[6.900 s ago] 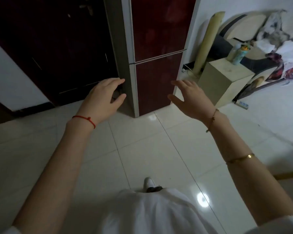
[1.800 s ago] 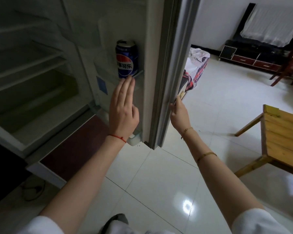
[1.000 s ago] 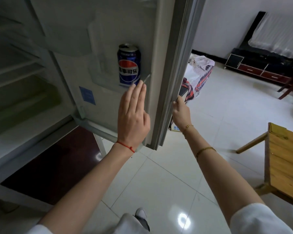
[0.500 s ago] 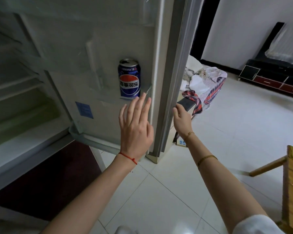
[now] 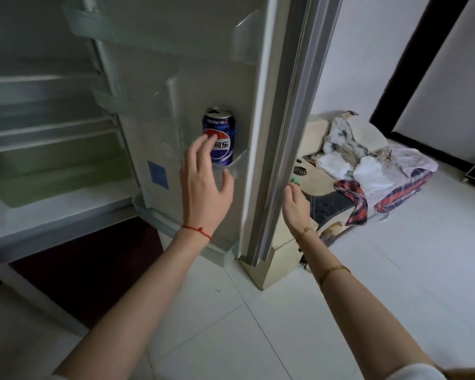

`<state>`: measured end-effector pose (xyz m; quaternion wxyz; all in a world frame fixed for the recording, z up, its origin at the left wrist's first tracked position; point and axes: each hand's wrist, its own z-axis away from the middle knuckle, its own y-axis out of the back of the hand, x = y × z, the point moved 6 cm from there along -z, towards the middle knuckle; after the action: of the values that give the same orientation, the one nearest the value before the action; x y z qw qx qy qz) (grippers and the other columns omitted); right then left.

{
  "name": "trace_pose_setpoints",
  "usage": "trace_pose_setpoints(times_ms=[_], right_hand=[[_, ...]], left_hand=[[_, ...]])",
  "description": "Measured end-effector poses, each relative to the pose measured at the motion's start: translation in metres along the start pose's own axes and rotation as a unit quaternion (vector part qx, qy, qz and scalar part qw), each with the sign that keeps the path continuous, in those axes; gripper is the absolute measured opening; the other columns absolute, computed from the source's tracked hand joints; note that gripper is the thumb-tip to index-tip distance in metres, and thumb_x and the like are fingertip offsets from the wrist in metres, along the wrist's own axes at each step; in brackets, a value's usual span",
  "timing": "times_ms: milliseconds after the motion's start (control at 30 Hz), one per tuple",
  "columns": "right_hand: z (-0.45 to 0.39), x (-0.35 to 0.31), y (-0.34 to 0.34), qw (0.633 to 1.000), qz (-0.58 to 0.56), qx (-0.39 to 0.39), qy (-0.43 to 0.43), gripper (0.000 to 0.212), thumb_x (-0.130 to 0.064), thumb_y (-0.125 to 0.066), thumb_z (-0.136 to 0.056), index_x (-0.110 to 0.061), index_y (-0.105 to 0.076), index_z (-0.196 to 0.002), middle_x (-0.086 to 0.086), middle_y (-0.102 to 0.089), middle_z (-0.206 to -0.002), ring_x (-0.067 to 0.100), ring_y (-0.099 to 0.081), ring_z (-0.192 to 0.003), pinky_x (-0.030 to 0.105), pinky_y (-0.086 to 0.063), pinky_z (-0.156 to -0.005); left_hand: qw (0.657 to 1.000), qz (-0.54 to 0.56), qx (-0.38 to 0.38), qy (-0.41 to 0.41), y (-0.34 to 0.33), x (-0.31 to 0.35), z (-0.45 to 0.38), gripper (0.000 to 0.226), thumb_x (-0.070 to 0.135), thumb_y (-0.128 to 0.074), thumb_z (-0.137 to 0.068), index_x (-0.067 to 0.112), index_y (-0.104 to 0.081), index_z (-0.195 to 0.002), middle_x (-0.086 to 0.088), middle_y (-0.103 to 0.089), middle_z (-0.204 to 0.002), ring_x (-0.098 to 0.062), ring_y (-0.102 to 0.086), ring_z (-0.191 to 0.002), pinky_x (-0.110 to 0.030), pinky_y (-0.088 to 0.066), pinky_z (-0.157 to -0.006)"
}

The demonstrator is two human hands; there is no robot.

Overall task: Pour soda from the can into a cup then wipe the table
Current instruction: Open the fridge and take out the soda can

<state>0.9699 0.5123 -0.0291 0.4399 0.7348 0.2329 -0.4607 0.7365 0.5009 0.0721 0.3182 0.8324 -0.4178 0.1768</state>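
Note:
A blue soda can (image 5: 222, 130) with a red, white and blue logo stands upright on a clear shelf inside the open fridge door (image 5: 203, 64). My left hand (image 5: 205, 187) is spread in front of the can, fingertips at its lower left side, thumb apart to the right; it holds nothing. My right hand (image 5: 294, 205) rests on the outer edge of the fridge door, its fingers hidden behind the edge. No cup or table is in view.
The fridge interior (image 5: 47, 149) at left has bare shelves. A low box (image 5: 317, 174) and a pile of clothes (image 5: 373, 165) lie on the floor behind the door at right. White tiled floor (image 5: 381, 270) spreads below.
My left hand has risen to the can, its fingers now overlapping the can's lower left side. The door has swung a little wider, and the view has moved closer.

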Motion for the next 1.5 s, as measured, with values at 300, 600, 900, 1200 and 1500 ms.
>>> trace_pose_setpoints(times_ms=[300, 600, 900, 1200, 1500], right_hand=[[-0.005, 0.008, -0.006, 0.999, -0.051, -0.012, 0.000, 0.029, -0.029, -0.031, -0.102, -0.011, -0.053, -0.097, 0.004, -0.056, -0.090, 0.021, -0.054, -0.088, 0.038, -0.043, -0.083], [-0.008, 0.011, -0.005, 0.998, -0.056, -0.005, 0.006, 0.029, -0.025, -0.033, -0.103, -0.006, -0.054, -0.097, 0.005, -0.055, -0.088, 0.017, -0.050, -0.082, 0.031, -0.036, -0.076], [-0.008, 0.014, -0.006, 0.998, -0.059, 0.003, 0.017, 0.025, -0.026, -0.033, -0.103, -0.012, -0.050, -0.090, -0.007, -0.049, -0.078, 0.007, -0.046, -0.074, 0.032, -0.038, -0.075], [-0.005, 0.013, -0.004, 0.998, -0.065, -0.011, 0.011, 0.024, -0.026, -0.033, -0.103, -0.015, -0.050, -0.091, -0.009, -0.049, -0.079, 0.004, -0.046, -0.074, 0.030, -0.037, -0.075], [0.004, 0.011, -0.005, 0.998, -0.050, -0.016, 0.038, 0.029, -0.028, -0.034, -0.102, -0.010, -0.055, -0.091, -0.002, -0.054, -0.080, 0.016, -0.051, -0.078, 0.039, -0.045, -0.078]], left_hand=[[0.968, 0.062, -0.093, 0.223, -0.018, -0.042, -0.065, 0.092, 0.033, -0.079, -0.078, 0.008, -0.029, -0.151, -0.010, -0.037, -0.154, -0.022, -0.036, -0.142, -0.036, -0.031, -0.117], [0.966, 0.073, -0.117, 0.220, -0.028, -0.043, -0.079, 0.067, 0.029, -0.087, -0.068, 0.011, -0.057, -0.124, -0.003, -0.066, -0.120, -0.016, -0.062, -0.106, -0.022, -0.045, -0.087], [0.959, 0.132, -0.055, 0.245, -0.015, -0.044, -0.079, 0.059, 0.024, -0.091, -0.062, 0.014, -0.064, -0.114, 0.003, -0.070, -0.105, -0.012, -0.068, -0.097, -0.026, -0.055, -0.087], [0.947, 0.210, 0.002, 0.242, 0.022, -0.032, -0.078, 0.066, 0.031, -0.090, -0.056, 0.019, -0.066, -0.116, 0.009, -0.073, -0.107, -0.003, -0.069, -0.097, -0.030, -0.056, -0.091], [0.946, 0.219, 0.002, 0.239, 0.067, -0.016, -0.048, 0.061, 0.016, -0.091, -0.062, 0.017, -0.065, -0.117, 0.007, -0.072, -0.108, -0.003, -0.069, -0.097, -0.020, -0.055, -0.084]])
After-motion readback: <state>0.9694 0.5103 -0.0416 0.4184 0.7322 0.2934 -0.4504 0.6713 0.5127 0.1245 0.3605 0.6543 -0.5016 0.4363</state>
